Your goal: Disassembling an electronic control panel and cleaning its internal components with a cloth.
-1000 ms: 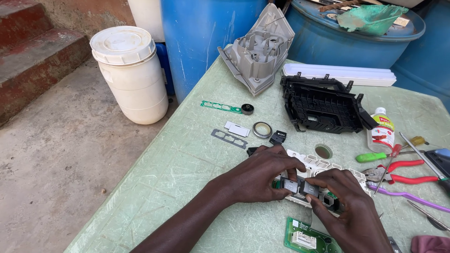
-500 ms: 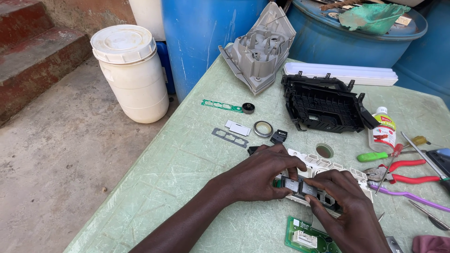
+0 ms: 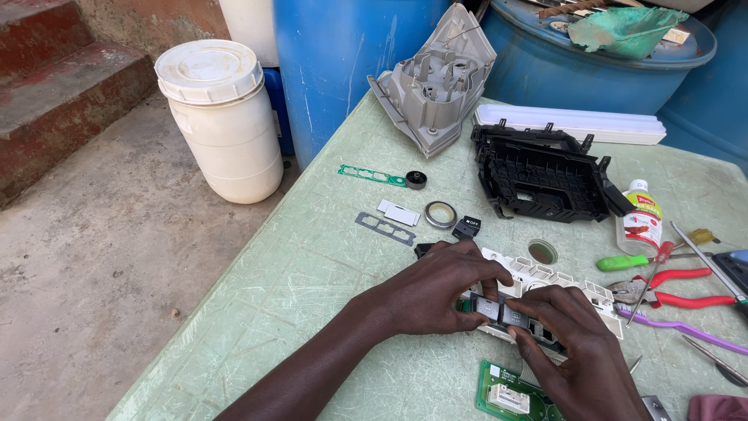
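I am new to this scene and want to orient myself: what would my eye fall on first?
First, the two hands at bottom centre: the left hand and right hand press together on a white button panel lying on the green table. Behind them sit a black housing and a grey housing. On the ground at left stands a white tub.

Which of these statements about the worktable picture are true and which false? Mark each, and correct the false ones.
1. Both hands rest on the white button panel. True.
2. The white lidded tub stands on the table. False: it stands on the ground beside the green table.
3. The red-handled pliers lie right of the hands. True.
4. The left hand holds the green-handled screwdriver. False: it lies untouched on the table.
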